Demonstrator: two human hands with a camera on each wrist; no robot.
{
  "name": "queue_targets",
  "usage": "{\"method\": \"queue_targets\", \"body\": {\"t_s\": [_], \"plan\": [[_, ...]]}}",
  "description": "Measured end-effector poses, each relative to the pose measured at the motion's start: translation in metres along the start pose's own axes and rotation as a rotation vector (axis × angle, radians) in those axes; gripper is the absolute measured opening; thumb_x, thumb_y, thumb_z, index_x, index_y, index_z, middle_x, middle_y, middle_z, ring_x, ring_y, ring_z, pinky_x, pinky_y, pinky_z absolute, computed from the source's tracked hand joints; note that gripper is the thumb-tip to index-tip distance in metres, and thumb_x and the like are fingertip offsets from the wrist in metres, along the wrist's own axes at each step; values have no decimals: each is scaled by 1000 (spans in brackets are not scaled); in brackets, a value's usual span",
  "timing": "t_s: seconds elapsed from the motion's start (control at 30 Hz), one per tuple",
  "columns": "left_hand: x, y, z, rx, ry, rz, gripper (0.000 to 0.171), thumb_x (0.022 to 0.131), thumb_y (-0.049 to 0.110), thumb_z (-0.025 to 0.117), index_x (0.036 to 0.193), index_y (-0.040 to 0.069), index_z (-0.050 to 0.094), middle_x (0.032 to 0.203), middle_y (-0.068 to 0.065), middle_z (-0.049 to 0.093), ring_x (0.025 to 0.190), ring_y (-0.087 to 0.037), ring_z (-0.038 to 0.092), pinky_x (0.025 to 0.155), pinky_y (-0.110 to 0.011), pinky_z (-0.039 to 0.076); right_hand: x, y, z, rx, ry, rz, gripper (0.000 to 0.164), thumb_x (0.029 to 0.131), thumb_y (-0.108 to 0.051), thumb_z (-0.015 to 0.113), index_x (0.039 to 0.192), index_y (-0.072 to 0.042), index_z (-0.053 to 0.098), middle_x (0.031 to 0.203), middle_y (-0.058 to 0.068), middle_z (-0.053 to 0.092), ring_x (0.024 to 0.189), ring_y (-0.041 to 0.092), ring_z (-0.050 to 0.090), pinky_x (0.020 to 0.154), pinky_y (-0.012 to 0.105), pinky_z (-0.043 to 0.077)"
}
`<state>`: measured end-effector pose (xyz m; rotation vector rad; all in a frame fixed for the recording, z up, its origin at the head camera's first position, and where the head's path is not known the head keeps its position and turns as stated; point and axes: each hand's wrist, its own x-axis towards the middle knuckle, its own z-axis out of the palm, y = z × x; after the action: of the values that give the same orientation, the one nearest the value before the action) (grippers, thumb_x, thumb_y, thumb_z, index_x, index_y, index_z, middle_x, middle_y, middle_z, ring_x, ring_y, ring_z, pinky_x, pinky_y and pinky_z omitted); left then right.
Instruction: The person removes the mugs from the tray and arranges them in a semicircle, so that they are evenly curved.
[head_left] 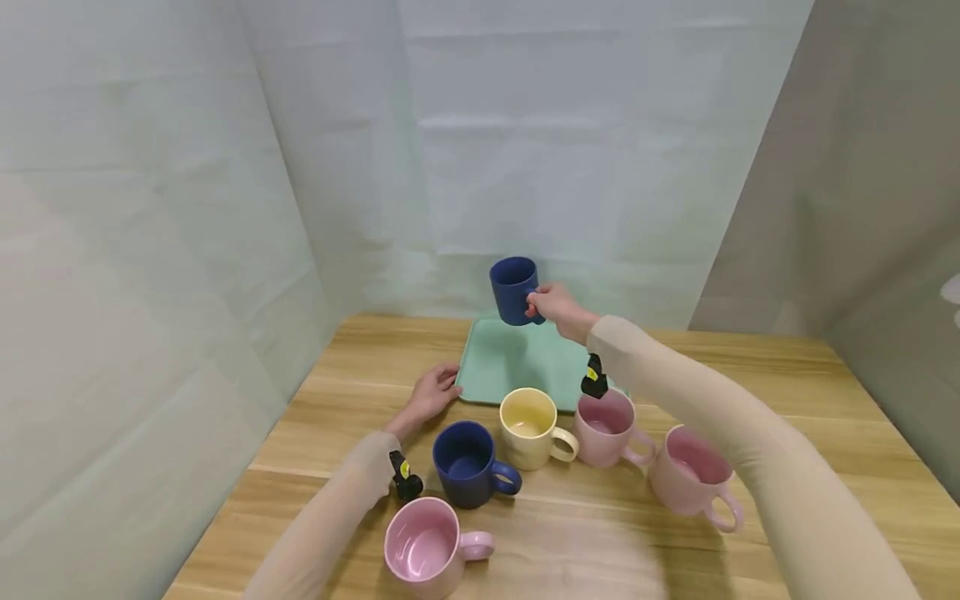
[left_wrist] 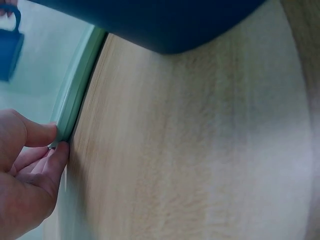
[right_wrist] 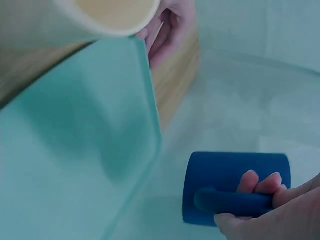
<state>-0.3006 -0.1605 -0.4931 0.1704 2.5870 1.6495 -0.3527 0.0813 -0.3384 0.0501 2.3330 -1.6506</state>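
Note:
My right hand (head_left: 558, 310) grips a dark blue mug (head_left: 512, 292) by its handle, holding it upright above the far part of a mint-green tray (head_left: 491, 354). In the right wrist view the fingers curl through the handle of the mug (right_wrist: 235, 170). At the tray's near left corner is my left hand (head_left: 433, 393). The left wrist view shows its thumb and fingers (left_wrist: 40, 134) pinching the rim of the tray (left_wrist: 80, 85). A yellow mug (head_left: 525, 427) stands just in front of the tray's near edge, beside a pink mug (head_left: 602, 427).
Nearer me, a second blue mug (head_left: 465, 462) stands by the left forearm, with a pink mug (head_left: 423, 546) in front of it. Another pink mug (head_left: 690, 471) stands right, partly under the right sleeve. Pale sheets (head_left: 510, 150) hang behind the wooden table (head_left: 570, 533).

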Motion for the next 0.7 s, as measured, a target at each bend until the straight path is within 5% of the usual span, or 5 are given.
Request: {"method": "queue_targets", "body": {"t_s": [0.1,0.33,0.7], "plan": [[1,-1,-2,9,4,3,43,91,-5,59,132,-12,47,138,-32,49,131,-39,48,107,-43,46,-26,-7,-21,-14,-55,-71,22,104,-16,40,90,-3,50,92,8,54,109,29,51,118,51,29],[6,-2,0,1,-21,18,43,92,-5,58,132,-15,45,138,-35,46,131,-41,46,108,-45,45,-66,13,-65,4,-140,-178,22,104,-15,39,93,1,49,85,3,52,94,23,54,104,38,43],[10,-7,2,1,-23,22,43,91,-5,58,132,-13,46,138,-33,48,131,-40,48,108,-43,45,-142,40,-114,-30,-150,-311,20,103,-16,43,92,-2,52,82,-3,54,83,11,57,84,16,51]]}}
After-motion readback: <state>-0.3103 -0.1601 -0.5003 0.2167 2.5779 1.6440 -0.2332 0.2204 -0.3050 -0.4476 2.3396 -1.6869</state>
